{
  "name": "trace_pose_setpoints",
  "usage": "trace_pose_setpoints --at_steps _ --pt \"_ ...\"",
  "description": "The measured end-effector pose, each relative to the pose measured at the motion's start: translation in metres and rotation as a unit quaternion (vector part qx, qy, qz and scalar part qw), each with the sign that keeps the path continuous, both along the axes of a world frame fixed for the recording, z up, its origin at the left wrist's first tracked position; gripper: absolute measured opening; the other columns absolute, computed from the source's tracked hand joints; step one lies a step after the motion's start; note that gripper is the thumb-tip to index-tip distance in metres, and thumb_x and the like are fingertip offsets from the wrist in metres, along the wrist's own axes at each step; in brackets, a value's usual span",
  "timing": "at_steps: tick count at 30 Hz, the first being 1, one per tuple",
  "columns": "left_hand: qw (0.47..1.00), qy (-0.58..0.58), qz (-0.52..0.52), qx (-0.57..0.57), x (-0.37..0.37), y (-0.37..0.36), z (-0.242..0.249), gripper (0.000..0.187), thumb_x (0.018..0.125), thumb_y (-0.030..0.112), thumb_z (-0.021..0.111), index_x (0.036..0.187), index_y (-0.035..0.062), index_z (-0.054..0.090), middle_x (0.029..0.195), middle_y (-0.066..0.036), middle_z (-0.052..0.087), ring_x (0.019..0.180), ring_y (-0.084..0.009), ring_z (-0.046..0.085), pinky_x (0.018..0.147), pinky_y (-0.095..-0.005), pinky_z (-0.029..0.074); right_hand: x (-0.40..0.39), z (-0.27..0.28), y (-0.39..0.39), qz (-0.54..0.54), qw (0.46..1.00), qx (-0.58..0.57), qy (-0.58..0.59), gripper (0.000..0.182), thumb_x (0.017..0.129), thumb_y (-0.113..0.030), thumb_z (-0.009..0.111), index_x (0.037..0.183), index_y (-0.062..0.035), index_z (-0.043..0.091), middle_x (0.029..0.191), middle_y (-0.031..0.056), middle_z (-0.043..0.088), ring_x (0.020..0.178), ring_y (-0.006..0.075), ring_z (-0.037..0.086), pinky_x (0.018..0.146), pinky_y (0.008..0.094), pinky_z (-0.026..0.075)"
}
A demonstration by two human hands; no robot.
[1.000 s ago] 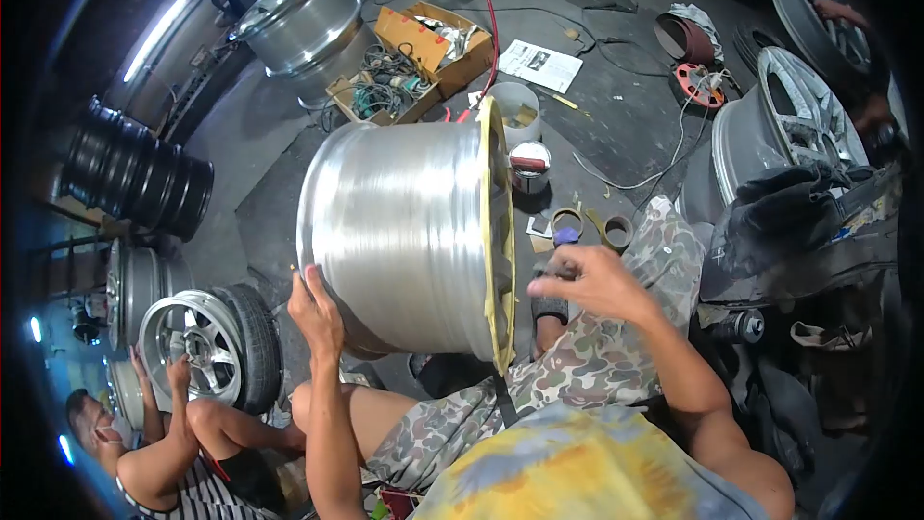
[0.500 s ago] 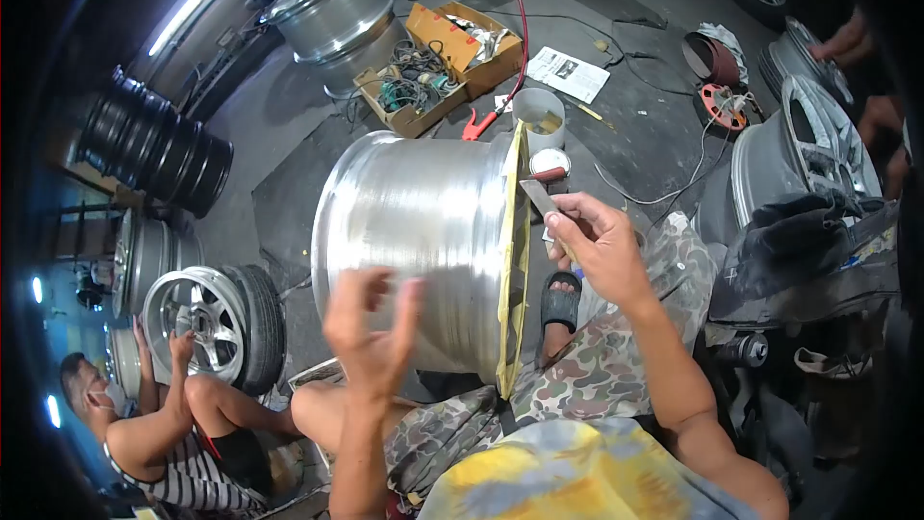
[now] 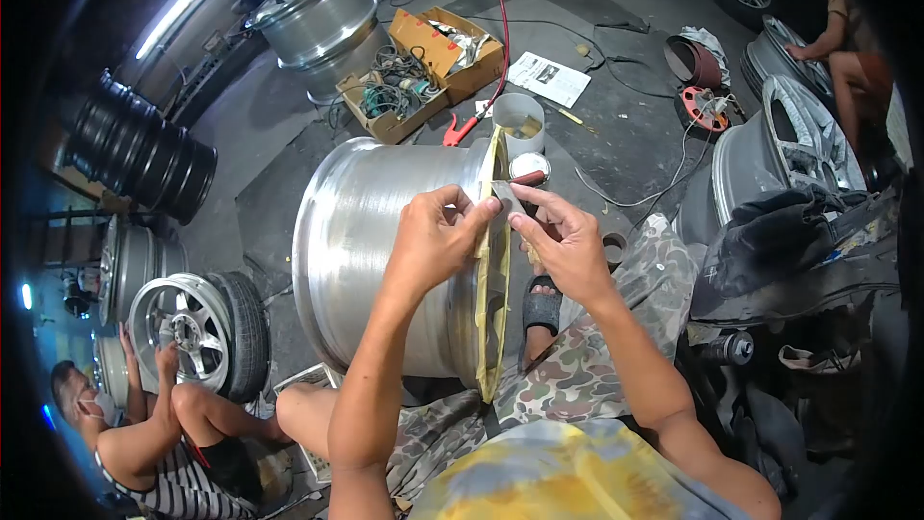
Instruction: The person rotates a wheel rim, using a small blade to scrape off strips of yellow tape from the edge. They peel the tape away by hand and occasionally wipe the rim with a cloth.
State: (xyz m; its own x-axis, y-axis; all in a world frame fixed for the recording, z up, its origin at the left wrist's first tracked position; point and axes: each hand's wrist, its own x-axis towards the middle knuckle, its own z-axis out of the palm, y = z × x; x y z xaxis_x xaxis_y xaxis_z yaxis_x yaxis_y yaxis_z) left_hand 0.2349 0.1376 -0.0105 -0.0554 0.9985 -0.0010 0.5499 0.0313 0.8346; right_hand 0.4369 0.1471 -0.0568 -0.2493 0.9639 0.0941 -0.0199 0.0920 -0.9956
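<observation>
Both hands pinch at the taped rim (image 3: 385, 250): left hand (image 3: 433, 241) on yellow tape (image 3: 493, 270), right hand (image 3: 563, 241) gripping a blade (image 3: 507, 196). A tin (image 3: 529, 169) and bucket (image 3: 520, 120) stand just beyond (a co-worker (image 3: 144, 433) crouches well apart).

Wheel rim (image 3: 385, 241): front face turned away, spokes unseen; lower edge hidden behind left forearm and knee. Small blade-like item (image 3: 507, 197) between left hand (image 3: 433, 236) and right hand (image 3: 563, 246): too small to identify. Co-worker (image 3: 125, 443) cut by frame edge.

Both hands, left hand (image 3: 435, 236) and right hand (image 3: 563, 241), pinch a small blade (image 3: 507, 196) at the yellow-taped edge (front lip) of the alloy rim (image 3: 385, 241).
</observation>
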Motion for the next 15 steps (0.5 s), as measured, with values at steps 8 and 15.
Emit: trace_pose_setpoints --at_steps 8,15 --pt "0.933 0.232 0.013 0.274 0.036 0.011 0.03 0.041 0.107 0.031 0.061 0.131 -0.0015 0.068 0.132 -0.023 0.068 0.124 -0.0383 0.064 0.103 -0.048 0.05 0.005 -0.017 0.01 -0.086 0.996 0.038 -0.002 0.032 0.101 -0.015 0.075 0.13 -0.0017 0.073 0.064 -0.0059 0.053 0.059 0.0021 0.052 0.053 0.0241 0.041" --pt "0.92 0.324 -0.119 0.187 0.044 0.045 -0.01 0.066 0.112 0.043 0.046 0.164 0.0035 0.036 0.172 -0.027 0.025 0.162 -0.0446 0.017 0.129 -0.0598 0.017 0.033 -0.052 0.023 -0.168 0.984 0.054 -0.022 0.03 0.101 -0.013 0.074 0.126 0.0012 0.073 0.063 -0.0065 0.051 0.055 0.002 0.044 0.051 0.0245 0.036"
